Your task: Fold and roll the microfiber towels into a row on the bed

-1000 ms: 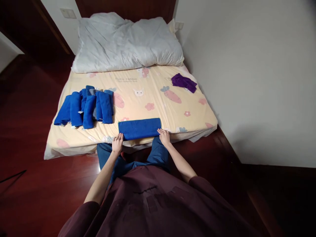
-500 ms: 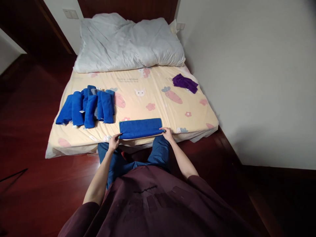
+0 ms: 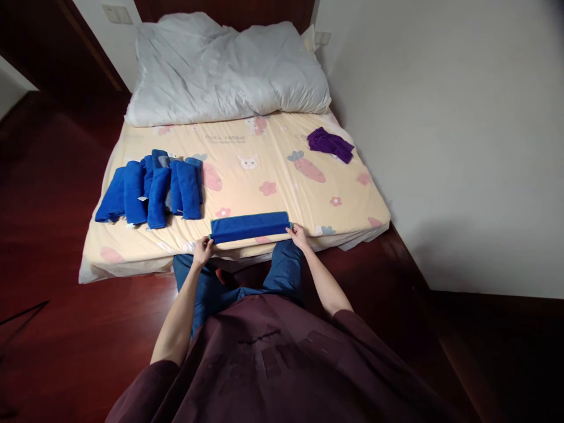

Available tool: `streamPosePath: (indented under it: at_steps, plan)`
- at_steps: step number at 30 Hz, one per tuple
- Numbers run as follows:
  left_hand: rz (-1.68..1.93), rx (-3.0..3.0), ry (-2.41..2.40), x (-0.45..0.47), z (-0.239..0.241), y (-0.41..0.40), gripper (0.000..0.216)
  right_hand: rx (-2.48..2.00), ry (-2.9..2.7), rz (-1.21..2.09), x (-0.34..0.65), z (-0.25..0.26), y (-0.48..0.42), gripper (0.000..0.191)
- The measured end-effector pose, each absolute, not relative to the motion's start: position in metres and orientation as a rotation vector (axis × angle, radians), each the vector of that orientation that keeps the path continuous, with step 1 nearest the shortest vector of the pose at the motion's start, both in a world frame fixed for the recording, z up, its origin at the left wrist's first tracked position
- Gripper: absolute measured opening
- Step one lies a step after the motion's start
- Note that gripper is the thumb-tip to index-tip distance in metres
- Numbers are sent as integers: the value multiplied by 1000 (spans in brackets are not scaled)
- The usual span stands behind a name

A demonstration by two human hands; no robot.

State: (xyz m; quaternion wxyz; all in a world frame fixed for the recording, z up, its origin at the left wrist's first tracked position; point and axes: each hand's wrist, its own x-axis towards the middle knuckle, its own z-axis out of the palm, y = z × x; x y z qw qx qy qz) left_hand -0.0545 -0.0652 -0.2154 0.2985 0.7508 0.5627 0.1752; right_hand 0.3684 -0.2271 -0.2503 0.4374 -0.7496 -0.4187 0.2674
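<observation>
A blue towel [image 3: 250, 227] lies near the front edge of the bed, folded into a long narrow strip with its near edge rolled over. My left hand [image 3: 203, 251] pinches the strip's left end. At the opposite end, my right hand [image 3: 298, 236] grips the near right corner between thumb and fingers. Several rolled blue towels [image 3: 158, 197] sit in a heap to the left, small white tags showing on some of them.
The bed [image 3: 282, 200] has a pale yellow sheet printed with carrots and flowers. A crumpled purple cloth [image 3: 330, 145] rests at its right side. Across the far end lies a bulky white quilt [image 3: 229, 70]. A grey-white wall [image 3: 449, 147] rises on the right.
The blue towel has become narrower as its near edge folded over, away from me. Both hands have shifted slightly forward with it. The view has tilted a little.
</observation>
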Motion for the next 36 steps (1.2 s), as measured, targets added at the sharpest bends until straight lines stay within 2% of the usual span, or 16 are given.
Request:
streamPosePath:
  at_steps: [14,18,30,36]
  plan:
    - [523,1836,1479,-55,-222,-60,29,-1838,-970,669,365,-242,-225,46]
    - [558,1744,1511,-55,-224,-58,34,-1845,-943,661,364,-238,-222,41]
    - [563,1687,1563,-53,-222,-56,31,-2032,-845,564,363,-227,-217,25]
    - [692,2144,1545,-44,-207,-62,40,-2056,-1199,134,348,-208,-218,47]
